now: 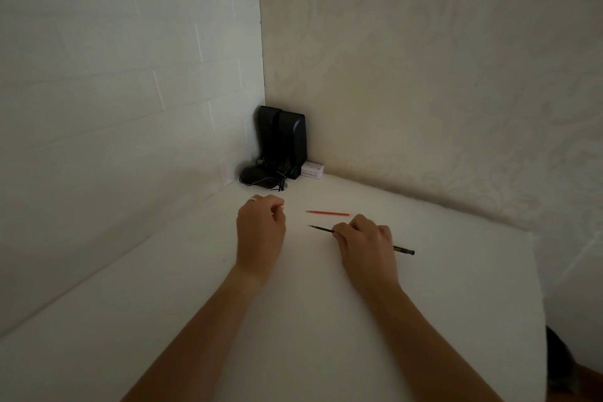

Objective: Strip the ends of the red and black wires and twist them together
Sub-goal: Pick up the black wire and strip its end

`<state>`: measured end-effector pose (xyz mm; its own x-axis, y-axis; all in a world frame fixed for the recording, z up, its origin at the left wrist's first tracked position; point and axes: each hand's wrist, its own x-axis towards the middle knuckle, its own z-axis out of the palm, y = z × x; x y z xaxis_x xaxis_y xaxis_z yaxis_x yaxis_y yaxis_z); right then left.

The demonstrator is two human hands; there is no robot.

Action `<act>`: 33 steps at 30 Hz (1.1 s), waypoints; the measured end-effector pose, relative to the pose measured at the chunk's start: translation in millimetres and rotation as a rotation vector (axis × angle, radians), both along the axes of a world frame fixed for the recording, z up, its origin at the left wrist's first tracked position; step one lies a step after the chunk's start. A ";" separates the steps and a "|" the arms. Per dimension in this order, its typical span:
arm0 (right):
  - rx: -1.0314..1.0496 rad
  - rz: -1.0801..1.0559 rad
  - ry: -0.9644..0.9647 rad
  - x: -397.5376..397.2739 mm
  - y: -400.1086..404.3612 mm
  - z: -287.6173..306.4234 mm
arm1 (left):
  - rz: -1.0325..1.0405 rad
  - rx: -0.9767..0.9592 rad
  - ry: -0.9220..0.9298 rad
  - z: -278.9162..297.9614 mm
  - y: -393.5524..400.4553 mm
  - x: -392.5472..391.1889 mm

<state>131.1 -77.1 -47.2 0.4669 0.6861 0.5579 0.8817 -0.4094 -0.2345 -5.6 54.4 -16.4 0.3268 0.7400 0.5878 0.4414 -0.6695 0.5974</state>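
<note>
- red wire [327,213]
- black wire [321,229]
- white tabletop [195,287]
- black speakers [283,140]
- white brick-pattern wall [114,75]
- cream wall [440,59] bearing a faint floral pattern

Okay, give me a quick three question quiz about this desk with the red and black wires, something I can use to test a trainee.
1. True or false: the red wire is held in the left hand.
2. Which wire does the right hand rest on? A) red B) black wire C) neither
3. Fill in: the dark speakers stand in the ____ of the white table.

Key
1. False; it lies free on the table, between the hands.
2. B
3. Far corner, beside a small white box.
</note>
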 end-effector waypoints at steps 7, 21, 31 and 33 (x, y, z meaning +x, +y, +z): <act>-0.040 0.007 0.029 -2.0 2.4 -1.4 | -0.086 0.038 0.433 3.3 31.7 12.9; -0.055 -0.002 0.036 1.9 5.2 -5.1 | -0.263 0.090 0.765 2.2 66.8 26.6; -0.048 0.025 0.049 0.2 3.9 -2.6 | -0.285 0.086 0.711 -2.0 71.8 23.8; -0.062 0.033 0.051 0.0 3.5 -1.6 | -0.284 0.065 0.685 -3.7 71.9 21.3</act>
<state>131.1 -73.6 -48.8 0.4705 0.7342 0.4895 0.8824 -0.3958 -0.2545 15.7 126.3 -20.1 0.8094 0.5430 0.2236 0.5053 -0.8380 0.2060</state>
